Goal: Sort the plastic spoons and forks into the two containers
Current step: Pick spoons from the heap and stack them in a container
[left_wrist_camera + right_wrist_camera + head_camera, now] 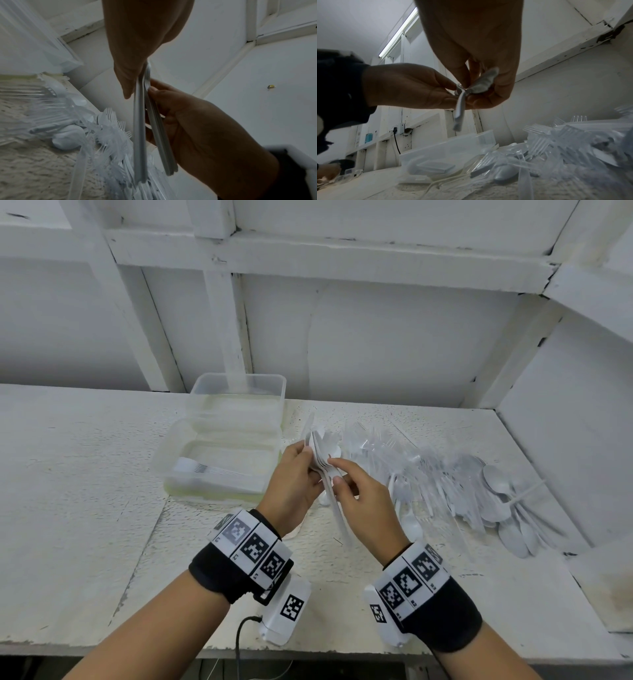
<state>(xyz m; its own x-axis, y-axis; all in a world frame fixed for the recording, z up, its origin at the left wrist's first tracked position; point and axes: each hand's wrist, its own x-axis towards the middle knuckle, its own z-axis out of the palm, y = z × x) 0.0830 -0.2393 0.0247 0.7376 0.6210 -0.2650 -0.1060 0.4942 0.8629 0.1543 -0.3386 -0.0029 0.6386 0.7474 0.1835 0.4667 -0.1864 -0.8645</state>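
**Squaring the stack before the drop**

Both hands meeting above the table [85,474], between the containers and the pile [445,474]. Left hand [294,477] clamped round a stack [320,453] of nested white cutlery, heads up, handles slanting down toward the wrist bands. Right hand [363,501] pinching the same stack from the other side, forefinger on the heads, thumb lower on the handles. Spoons or forks in the stack: hard to tell from the head view; tines seem to show in the left wrist view.

Near container [219,470] already holding a neat row of forks [205,469]; far container [239,395] behind it, touching, contents not clear.

Worth doing now, as a judgement:
- Tap handle ends level while gripped on both sides, so nothing slides out.
- Check every head for one odd piece before letting go.
- Carry low and lay flat alongside the matching row, heads the same way.
- Release with the left only once resting on the container floor.

Risk: smooth plastic, loosely nested, likely to fan or spill if squeezed off-centre.
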